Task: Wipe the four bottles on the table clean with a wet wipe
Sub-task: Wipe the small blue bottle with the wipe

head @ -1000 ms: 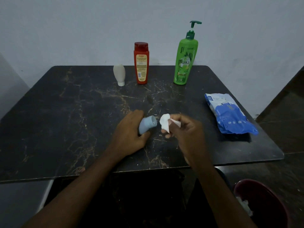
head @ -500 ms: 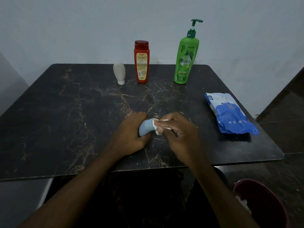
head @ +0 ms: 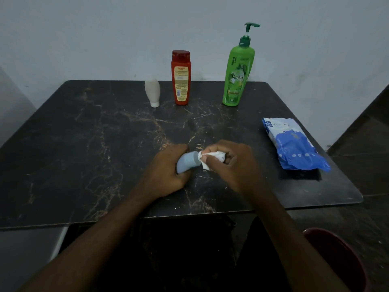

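Dark marble-patterned worktop (head: 84,165) against a pale wall, and the action is down at its near edge. The left hand (head: 166,173) has its fingers wrapped round the small pale-blue plastic bottle (head: 187,163), which lies tilted with its end pointing right. The right hand (head: 233,165) pinches the crumpled white wet wipe (head: 210,158) in curled fingers. A second ago that wipe was held clear of the bottle; now it is pressed right against the bottle's end, and more of it shows bunched in the hand than half a second back. Along the far edge nothing has moved: the small off-white bottle (head: 152,92) standing on its cap, the red flip-top bottle (head: 181,77) just beside it and the tall green pump bottle (head: 237,74) farther right. The blue-and-white wipes pack (head: 292,144) lies at the right edge, and the dark red bin (head: 336,260) sits on the floor below.
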The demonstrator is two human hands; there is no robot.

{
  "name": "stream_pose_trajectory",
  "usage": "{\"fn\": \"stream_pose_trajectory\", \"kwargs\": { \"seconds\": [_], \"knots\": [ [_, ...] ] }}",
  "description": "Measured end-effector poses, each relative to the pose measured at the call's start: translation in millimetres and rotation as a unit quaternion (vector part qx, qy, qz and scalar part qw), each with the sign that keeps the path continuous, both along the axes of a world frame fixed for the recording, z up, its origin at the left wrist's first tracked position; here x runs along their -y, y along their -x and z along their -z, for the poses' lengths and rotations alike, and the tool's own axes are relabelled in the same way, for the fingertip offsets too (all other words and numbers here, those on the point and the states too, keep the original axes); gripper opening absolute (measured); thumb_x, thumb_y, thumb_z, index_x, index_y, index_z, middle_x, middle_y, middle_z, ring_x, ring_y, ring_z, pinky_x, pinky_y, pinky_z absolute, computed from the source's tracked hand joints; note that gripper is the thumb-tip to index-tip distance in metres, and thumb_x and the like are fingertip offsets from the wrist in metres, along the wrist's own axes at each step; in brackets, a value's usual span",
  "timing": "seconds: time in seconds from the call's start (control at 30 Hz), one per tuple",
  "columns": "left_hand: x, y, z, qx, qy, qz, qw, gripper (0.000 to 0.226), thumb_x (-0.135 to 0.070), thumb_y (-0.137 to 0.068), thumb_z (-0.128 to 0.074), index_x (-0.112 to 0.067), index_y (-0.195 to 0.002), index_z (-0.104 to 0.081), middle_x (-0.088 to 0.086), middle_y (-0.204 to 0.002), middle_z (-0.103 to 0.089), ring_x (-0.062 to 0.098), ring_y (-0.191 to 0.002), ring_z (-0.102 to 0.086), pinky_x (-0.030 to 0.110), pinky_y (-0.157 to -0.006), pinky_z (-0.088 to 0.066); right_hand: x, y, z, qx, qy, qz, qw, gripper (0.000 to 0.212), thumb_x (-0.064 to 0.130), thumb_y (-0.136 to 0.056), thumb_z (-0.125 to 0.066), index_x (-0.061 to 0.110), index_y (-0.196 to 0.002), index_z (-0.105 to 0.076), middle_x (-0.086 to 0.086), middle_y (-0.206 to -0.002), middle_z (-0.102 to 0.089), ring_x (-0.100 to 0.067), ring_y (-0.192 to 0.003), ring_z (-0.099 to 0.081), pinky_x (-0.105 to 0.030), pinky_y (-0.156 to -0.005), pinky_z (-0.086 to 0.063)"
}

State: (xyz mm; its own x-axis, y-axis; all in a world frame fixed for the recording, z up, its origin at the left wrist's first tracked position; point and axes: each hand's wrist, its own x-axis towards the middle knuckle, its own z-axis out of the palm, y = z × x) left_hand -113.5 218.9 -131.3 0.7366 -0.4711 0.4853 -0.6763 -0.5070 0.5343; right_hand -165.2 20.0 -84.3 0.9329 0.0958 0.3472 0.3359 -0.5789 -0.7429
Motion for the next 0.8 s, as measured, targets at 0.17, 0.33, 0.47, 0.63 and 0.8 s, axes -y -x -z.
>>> {"fn": "stream_pose_trajectory", "kwargs": {
  "seconds": [0.17,0.33,0.47,0.63,0.8],
  "knots": [
    [1.1,-2.5,0.0,0.001,-0.012,0.005,1.000,0.017,-0.012,-0.082,-0.066,-0.017,-0.077,-0.051,-0.006,-0.070,-0.049,0.015,-0.066,-0.051,0.037,-0.060,-0.040,-2.7,-0.8,-0.6,-0.005,-0.032,-0.009,0.999,0.005,0.026,-0.088,-0.069,0.024,-0.088,-0.074,0.009,-0.083,-0.071,-0.003,-0.076,-0.063,-0.013,-0.069,-0.048],
    [0.8,0.7,-2.2,-0.008,0.011,-0.009,1.000,0.025,-0.001,-0.081,-0.070,-0.015,-0.075,-0.050,-0.006,-0.070,-0.050,0.012,-0.065,-0.051,0.033,-0.058,-0.039,2.7,-5.9,14.2,0.005,0.015,-0.001,1.000,0.012,0.026,-0.086,-0.074,0.020,-0.096,-0.075,0.011,-0.088,-0.072,-0.001,-0.077,-0.064,-0.015,-0.071,-0.050],
    [1.1,-2.4,-0.9,-0.011,0.006,-0.010,1.000,0.023,-0.002,-0.082,-0.072,-0.012,-0.076,-0.051,-0.002,-0.071,-0.052,0.014,-0.065,-0.051,0.036,-0.059,-0.040,-1.8,0.4,24.8,-0.036,-0.013,-0.003,0.999,0.011,0.023,-0.085,-0.074,0.022,-0.097,-0.074,0.011,-0.082,-0.072,-0.004,-0.074,-0.066,-0.022,-0.068,-0.055],
    [1.2,0.0,-0.4,-0.010,0.006,-0.012,1.000,0.026,-0.005,-0.083,-0.070,-0.017,-0.074,-0.049,-0.006,-0.069,-0.049,0.012,-0.065,-0.050,0.034,-0.058,-0.040,4.4,-1.4,12.8,-0.014,-0.166,0.023,0.986,0.006,0.007,-0.086,-0.071,0.013,-0.089,-0.073,-0.003,-0.078,-0.073,-0.012,-0.064,-0.068,-0.024,-0.058,-0.055],
    [-0.9,-4.3,2.0,-0.015,-0.007,0.022,1.000,0.013,-0.008,-0.080,-0.067,-0.013,-0.076,-0.055,-0.003,-0.070,-0.054,0.016,-0.066,-0.054,0.041,-0.062,-0.041,-5.1,-2.2,-1.5,0.029,-0.033,-0.085,0.995,0.017,0.011,-0.091,-0.065,0.021,-0.098,-0.075,0.007,-0.097,-0.066,-0.003,-0.089,-0.061,-0.014,-0.080,-0.047]
  ]
}}
